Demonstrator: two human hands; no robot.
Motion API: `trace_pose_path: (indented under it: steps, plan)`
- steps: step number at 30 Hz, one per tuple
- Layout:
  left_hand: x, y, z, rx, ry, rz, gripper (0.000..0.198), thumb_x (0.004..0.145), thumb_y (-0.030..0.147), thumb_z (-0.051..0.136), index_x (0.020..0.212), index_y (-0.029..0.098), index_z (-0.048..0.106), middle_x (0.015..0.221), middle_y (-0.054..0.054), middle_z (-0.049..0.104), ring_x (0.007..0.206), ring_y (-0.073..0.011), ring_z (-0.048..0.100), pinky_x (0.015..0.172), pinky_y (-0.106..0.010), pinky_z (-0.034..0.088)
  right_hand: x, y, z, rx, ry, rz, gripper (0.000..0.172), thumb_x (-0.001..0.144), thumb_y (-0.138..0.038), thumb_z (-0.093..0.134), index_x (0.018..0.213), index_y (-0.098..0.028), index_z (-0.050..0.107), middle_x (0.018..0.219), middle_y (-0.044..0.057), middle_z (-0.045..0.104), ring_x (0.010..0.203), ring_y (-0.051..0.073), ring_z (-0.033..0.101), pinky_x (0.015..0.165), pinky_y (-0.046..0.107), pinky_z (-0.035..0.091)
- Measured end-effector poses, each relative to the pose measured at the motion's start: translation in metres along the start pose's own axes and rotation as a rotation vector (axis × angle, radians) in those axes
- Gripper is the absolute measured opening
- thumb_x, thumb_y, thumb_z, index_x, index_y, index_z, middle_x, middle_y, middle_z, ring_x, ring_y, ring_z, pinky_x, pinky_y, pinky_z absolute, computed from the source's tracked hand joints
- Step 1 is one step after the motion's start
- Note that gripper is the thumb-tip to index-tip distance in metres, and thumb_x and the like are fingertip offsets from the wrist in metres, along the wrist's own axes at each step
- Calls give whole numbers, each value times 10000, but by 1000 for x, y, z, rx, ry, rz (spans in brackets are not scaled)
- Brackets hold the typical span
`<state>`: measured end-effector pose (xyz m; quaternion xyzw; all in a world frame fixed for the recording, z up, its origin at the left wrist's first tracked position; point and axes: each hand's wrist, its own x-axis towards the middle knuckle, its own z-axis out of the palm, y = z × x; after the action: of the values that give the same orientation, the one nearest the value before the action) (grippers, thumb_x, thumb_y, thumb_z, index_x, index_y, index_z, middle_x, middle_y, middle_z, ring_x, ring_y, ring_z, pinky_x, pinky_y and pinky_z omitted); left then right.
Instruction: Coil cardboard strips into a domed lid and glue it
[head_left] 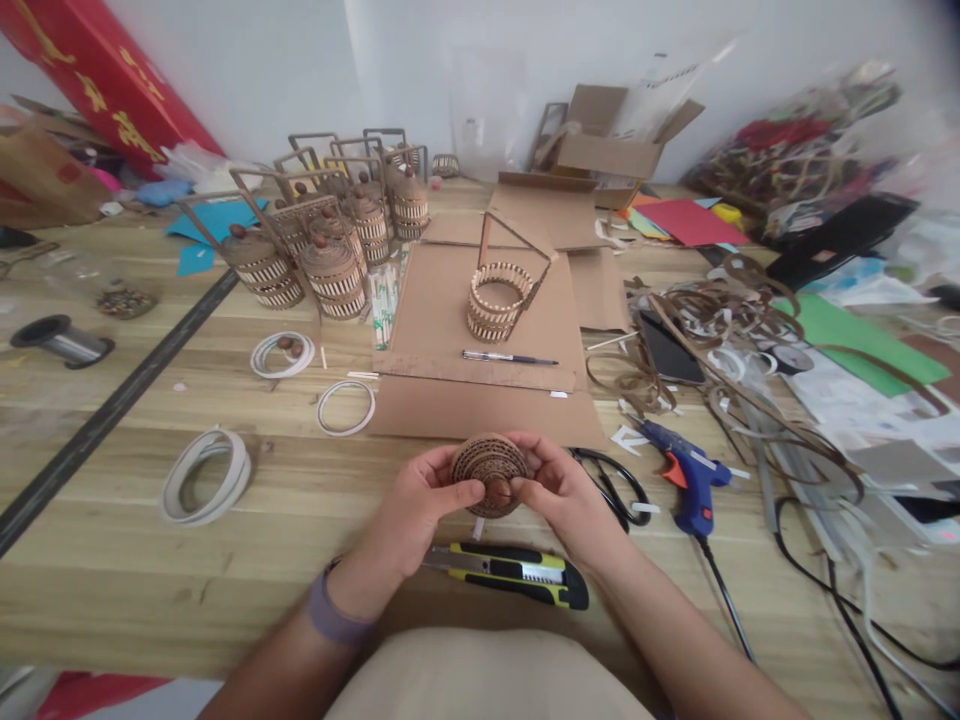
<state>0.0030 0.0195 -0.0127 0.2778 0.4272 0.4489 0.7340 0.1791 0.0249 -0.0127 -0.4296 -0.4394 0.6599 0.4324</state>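
Between my two hands is a round lid (480, 462) of coiled corrugated cardboard with a brown wooden bead (498, 490) on it. My left hand (427, 505) grips the lid's left side, its thumb beside the bead. My right hand (562, 490) pinches the right side, thumb against the bead. Just below them lies a yellow-and-black utility knife (517, 572). Farther off, a small basket (496, 300) of light and dark strips with an angular handle stands on a cardboard sheet (442, 320), a pen (510, 358) in front of it.
Several finished lidded baskets (337, 275) stand at the back left. White strip coils (206, 478) lie on the left. To the right are a blue glue gun (691, 480) with its cord, black-handled scissors (619, 490), a phone (670, 345) and tangled brown strips (720, 300).
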Motion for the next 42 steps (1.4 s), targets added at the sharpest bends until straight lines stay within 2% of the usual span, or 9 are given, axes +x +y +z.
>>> trace_pose_path:
  steps: [7,22,32,38,42]
  plan:
    - [-1,1,2,-16,-20,-29,399,525,243,920,881,150,766,842,-40,763,746,-168,666,760,-296,525,-2,1,0,26,-13,-32,384,705,-179,737,1058,-240,599,1091,50,719,995,190,666,885,342,520]
    - [-2,0,2,7,-14,-33,385,513,249,917,852,147,766,793,-47,756,734,-190,663,750,-319,518,-1,0,1,-1,-46,-25,375,716,-184,728,1066,-235,604,1057,44,725,959,180,678,856,327,540]
    - [0,4,-4,-38,-105,-20,435,607,373,899,948,142,759,932,-97,766,897,-257,699,831,-361,529,1,-5,-10,176,-64,99,431,734,-335,811,1107,-199,643,1017,66,752,891,173,694,824,310,529]
    - [-1,3,-3,-32,-128,-39,415,633,377,888,957,149,767,930,-96,768,880,-256,705,827,-366,536,1,-4,-11,154,-20,73,457,724,-372,828,1111,-209,648,953,58,758,822,176,702,782,321,545]
    - [0,2,-4,-17,-119,-19,415,630,377,889,952,147,764,907,-88,769,862,-248,703,844,-370,526,0,-3,-11,129,-33,50,447,742,-383,813,1122,-216,648,967,61,760,816,172,705,777,323,552]
